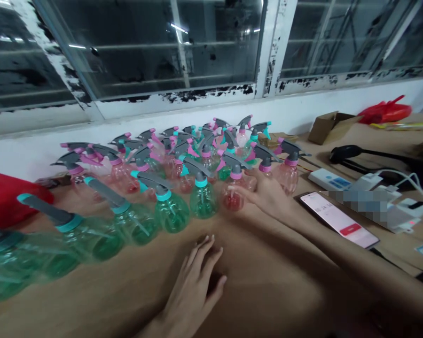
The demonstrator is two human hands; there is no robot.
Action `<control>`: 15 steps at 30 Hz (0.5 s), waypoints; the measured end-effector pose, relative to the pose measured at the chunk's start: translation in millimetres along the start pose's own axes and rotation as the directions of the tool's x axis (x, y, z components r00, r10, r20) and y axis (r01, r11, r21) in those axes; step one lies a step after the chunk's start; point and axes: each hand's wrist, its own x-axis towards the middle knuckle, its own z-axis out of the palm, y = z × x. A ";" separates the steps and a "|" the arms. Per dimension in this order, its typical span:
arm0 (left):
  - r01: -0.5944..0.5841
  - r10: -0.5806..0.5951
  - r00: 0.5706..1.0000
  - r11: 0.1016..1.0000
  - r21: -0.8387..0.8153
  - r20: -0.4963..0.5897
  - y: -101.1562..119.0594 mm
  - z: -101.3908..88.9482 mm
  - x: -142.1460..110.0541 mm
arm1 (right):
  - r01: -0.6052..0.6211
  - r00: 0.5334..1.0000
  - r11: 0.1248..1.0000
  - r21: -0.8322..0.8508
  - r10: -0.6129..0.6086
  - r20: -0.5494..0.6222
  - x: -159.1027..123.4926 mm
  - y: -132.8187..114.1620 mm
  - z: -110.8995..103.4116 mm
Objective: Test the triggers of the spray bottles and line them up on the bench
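Observation:
My right hand reaches into the front of the bottle group and closes around a pink spray bottle with a grey and pink trigger head. Its thumb lies across the front of the bottle, and the other fingers are partly hidden. My left hand is open just above or on the table, with slightly curved fingers and nothing in it. Beside the pink bottle stands a green spray bottle with a turquoise collar. More green spray bottles, including a blurred one, run in a row toward the left edge.
Behind are several more pink and green spray bottles below the window wall. A phone showing a timer lies at right, near a white power strip with cables. Farther back are a cardboard box and red bags.

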 end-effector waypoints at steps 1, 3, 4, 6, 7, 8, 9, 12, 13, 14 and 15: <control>0.005 -0.005 1.000 1.000 -0.030 0.000 3.2 -0.8 2.8 | 0.000 1.000 1.000 -0.019 0.000 0.004 4.3 -2.2 5.5; 0.022 -0.022 1.000 0.994 -0.104 0.003 9.6 -2.3 8.1 | -0.003 1.000 0.998 -0.058 0.005 0.022 10.5 -5.8 14.1; 0.035 -0.035 0.999 0.988 -0.148 0.004 12.5 -2.7 10.5 | -0.001 1.000 0.997 -0.076 0.003 0.031 12.0 -6.8 16.5; 0.072 -0.072 0.997 0.968 -0.241 0.007 17.0 -2.0 15.5 | 0.009 0.999 0.994 -0.105 -0.004 0.044 10.6 -7.1 16.3; 0.097 -0.100 0.995 0.954 -0.283 0.003 18.5 -0.8 18.3 | 0.015 0.999 0.993 -0.116 -0.009 0.047 7.6 -6.7 13.5; 0.129 -0.137 0.991 0.938 -0.321 -0.004 19.6 0.8 21.4 | 0.020 0.999 0.992 -0.125 -0.014 0.050 2.9 -6.3 9.1; 0.159 -0.178 0.984 0.922 -0.354 -0.019 20.5 2.9 24.9 | 0.025 0.998 0.991 -0.133 -0.018 0.053 -3.3 -6.0 3.1; 0.220 -0.271 0.960 0.883 -0.414 -0.068 23.5 11.0 37.9 | 0.062 0.994 0.988 -0.142 -0.049 0.094 -27.1 -7.0 -19.9; 0.228 -0.280 0.958 0.875 -0.427 -0.063 25.4 14.1 42.8 | 0.108 0.983 0.985 -0.132 -0.087 0.159 -35.3 -7.7 -27.5; 0.232 -0.279 0.959 0.867 -0.441 -0.043 27.7 17.1 47.8 | 0.146 0.974 0.982 -0.118 -0.122 0.191 -42.8 -8.3 -34.3; 0.232 -0.270 0.963 0.858 -0.459 -0.019 30.5 20.1 52.8 | 0.181 0.963 0.978 -0.100 -0.156 0.218 -49.2 -8.6 -39.9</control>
